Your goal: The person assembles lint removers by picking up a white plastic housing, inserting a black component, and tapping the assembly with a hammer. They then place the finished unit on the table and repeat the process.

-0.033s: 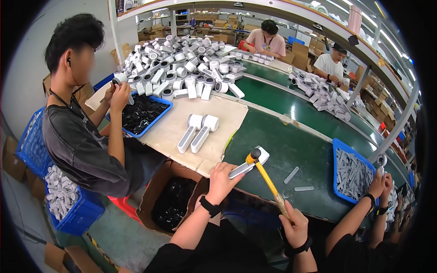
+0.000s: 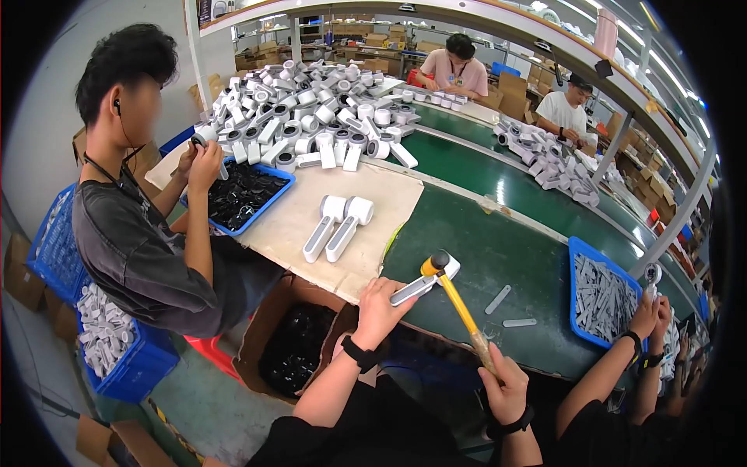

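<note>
Green table (image 2: 515,227) bears, near its edge, the white device (image 2: 420,286), which the left hand (image 2: 380,311), half closed, grips at the handle, under a mallet (image 2: 461,305) in the tightly closed right hand (image 2: 506,387). Slack hold could perhaps turn a blow onto the left hand; the device looks smooth, with long grey inlay (image 2: 410,293)

- The room is bright, with white light from long lamps (image 2: 669,72) up high.
- White glare spots shine on the smooth green strip (image 2: 459,159).
- It is darker under the desk (image 2: 475,241).
- The yellow hammer (image 2: 461,303) looks clear, but far things look fuzzy.
- The long top shelf (image 2: 498,14) looks bent, and the picture's corners are black.
</note>
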A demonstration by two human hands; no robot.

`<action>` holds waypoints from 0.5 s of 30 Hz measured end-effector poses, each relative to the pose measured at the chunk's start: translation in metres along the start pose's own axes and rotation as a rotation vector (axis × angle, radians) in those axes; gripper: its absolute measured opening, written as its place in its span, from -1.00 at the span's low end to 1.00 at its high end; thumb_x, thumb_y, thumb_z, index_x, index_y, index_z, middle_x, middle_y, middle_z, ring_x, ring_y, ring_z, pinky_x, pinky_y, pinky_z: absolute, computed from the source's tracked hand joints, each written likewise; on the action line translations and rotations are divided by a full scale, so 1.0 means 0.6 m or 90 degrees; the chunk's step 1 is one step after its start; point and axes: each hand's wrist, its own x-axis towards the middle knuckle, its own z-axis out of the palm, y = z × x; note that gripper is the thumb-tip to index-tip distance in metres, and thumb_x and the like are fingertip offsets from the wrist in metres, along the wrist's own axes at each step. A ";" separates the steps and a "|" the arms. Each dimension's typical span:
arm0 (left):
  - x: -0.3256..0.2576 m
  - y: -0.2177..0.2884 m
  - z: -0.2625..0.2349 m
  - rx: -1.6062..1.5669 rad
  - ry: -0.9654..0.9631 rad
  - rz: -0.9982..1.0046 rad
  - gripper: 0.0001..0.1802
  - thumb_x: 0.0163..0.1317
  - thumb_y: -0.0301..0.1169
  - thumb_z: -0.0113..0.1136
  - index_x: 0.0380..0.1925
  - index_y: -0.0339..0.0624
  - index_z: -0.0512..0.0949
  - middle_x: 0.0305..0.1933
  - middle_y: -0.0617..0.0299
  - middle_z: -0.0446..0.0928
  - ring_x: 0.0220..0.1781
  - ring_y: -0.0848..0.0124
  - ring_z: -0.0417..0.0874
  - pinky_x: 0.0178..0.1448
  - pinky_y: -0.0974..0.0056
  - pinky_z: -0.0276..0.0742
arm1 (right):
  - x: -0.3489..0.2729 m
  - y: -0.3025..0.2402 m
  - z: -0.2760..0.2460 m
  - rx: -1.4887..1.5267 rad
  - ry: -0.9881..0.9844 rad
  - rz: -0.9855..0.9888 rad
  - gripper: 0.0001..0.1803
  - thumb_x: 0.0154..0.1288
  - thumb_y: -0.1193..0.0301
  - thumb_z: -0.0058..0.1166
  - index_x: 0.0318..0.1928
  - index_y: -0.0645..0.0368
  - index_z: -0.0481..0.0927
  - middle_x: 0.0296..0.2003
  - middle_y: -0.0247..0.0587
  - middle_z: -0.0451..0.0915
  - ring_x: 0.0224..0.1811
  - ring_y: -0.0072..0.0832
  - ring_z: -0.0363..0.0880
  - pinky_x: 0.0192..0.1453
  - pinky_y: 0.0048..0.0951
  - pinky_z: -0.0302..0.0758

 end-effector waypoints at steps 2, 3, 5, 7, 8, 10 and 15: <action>0.002 0.002 0.006 -0.014 0.004 0.005 -0.78 -0.02 -0.38 0.47 -0.39 -0.21 0.66 -0.36 0.11 0.58 -0.19 0.10 0.57 -0.03 0.09 0.45 | -0.001 0.003 0.005 -0.005 0.041 -0.032 -0.44 0.15 0.64 0.24 0.22 0.27 0.52 -0.46 -0.12 0.52 -0.47 -0.31 0.52 -0.34 -0.38 0.45; 0.003 0.003 0.009 -0.025 0.010 0.009 -0.79 -0.03 -0.39 0.46 -0.40 -0.21 0.65 -0.38 0.11 0.57 -0.20 0.11 0.57 -0.04 0.09 0.45 | -0.003 0.013 0.014 -0.006 0.065 -0.054 -0.45 0.15 0.64 0.24 0.21 0.26 0.53 -0.45 -0.10 0.54 -0.46 -0.29 0.55 -0.34 -0.38 0.47; 0.004 0.002 0.011 -0.020 0.008 0.007 -0.80 -0.03 -0.40 0.46 -0.41 -0.20 0.65 -0.39 0.12 0.57 -0.21 0.11 0.57 -0.05 0.09 0.44 | -0.003 0.020 0.017 -0.004 0.086 -0.075 -0.46 0.16 0.64 0.23 0.21 0.26 0.53 -0.43 -0.08 0.55 -0.45 -0.27 0.57 -0.34 -0.38 0.48; 0.004 0.001 0.010 -0.014 0.007 0.007 -0.81 -0.03 -0.40 0.46 -0.42 -0.19 0.65 -0.40 0.13 0.56 -0.22 0.12 0.56 -0.06 0.09 0.43 | 0.007 0.019 0.007 -0.094 -0.076 0.023 -0.47 0.17 0.64 0.22 0.20 0.27 0.53 -0.41 -0.04 0.56 -0.46 -0.22 0.58 -0.35 -0.40 0.49; 0.004 -0.001 0.009 -0.008 0.003 0.008 -0.82 -0.03 -0.40 0.45 -0.42 -0.18 0.66 -0.40 0.15 0.56 -0.22 0.13 0.56 -0.07 0.10 0.43 | 0.007 0.014 0.001 -0.094 -0.088 0.037 -0.47 0.18 0.64 0.21 0.21 0.25 0.52 -0.41 -0.03 0.55 -0.47 -0.18 0.58 -0.38 -0.37 0.48; 0.004 -0.002 0.009 -0.003 0.000 0.008 -0.83 -0.03 -0.41 0.45 -0.42 -0.16 0.66 -0.40 0.16 0.56 -0.22 0.13 0.56 -0.07 0.10 0.42 | 0.004 0.008 0.008 -0.060 -0.039 0.017 -0.47 0.18 0.62 0.21 0.21 0.22 0.53 -0.43 -0.04 0.54 -0.48 -0.16 0.56 -0.40 -0.34 0.47; 0.000 0.002 0.011 0.029 0.023 0.008 -0.75 -0.08 -0.32 0.51 -0.39 -0.13 0.69 -0.40 0.20 0.58 -0.19 0.16 0.56 -0.03 0.11 0.37 | 0.002 0.021 0.019 -0.094 -0.072 0.026 -0.47 0.19 0.60 0.22 0.22 0.21 0.53 -0.43 -0.07 0.54 -0.47 -0.20 0.57 -0.38 -0.37 0.48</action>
